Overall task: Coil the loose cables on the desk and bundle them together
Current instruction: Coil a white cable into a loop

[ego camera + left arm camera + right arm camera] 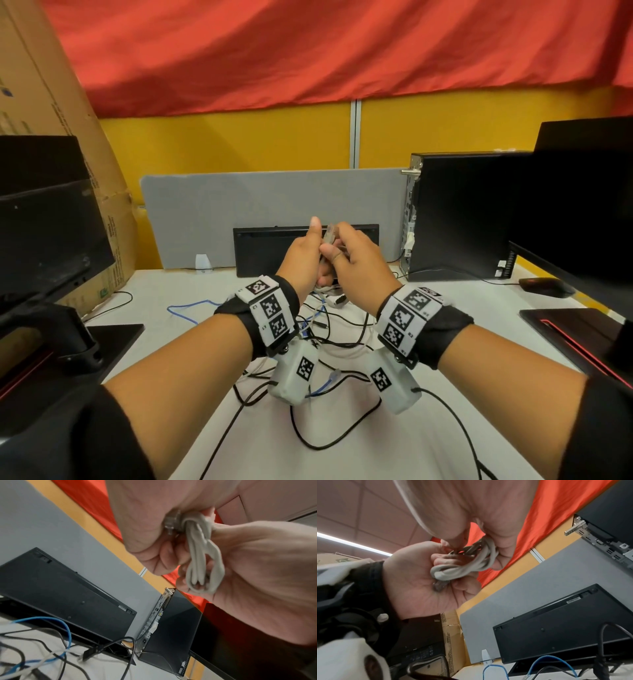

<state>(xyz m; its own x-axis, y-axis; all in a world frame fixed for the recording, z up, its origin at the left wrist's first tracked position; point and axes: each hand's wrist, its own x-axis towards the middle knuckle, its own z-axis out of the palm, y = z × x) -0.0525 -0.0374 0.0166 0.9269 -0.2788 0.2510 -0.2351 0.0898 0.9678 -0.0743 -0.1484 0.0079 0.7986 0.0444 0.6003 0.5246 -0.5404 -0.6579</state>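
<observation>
Head view: my left hand (308,253) and right hand (356,260) hold the grey cable (329,236) above the tabletop (479,342).

Left wrist view: both grips are clamped on its folded loops.

Right wrist view: blue cable (542,660) and black cables (602,642) remain loose. Bundling appears outstanding.

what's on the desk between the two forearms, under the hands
In the head view, a tangle of loose black cables with a blue cable and a white cable lies on the white desk there.

Even, bright indoor light; white ceiling light strip (353,544) glares left; wrist views blurred, edges bowed.
</observation>
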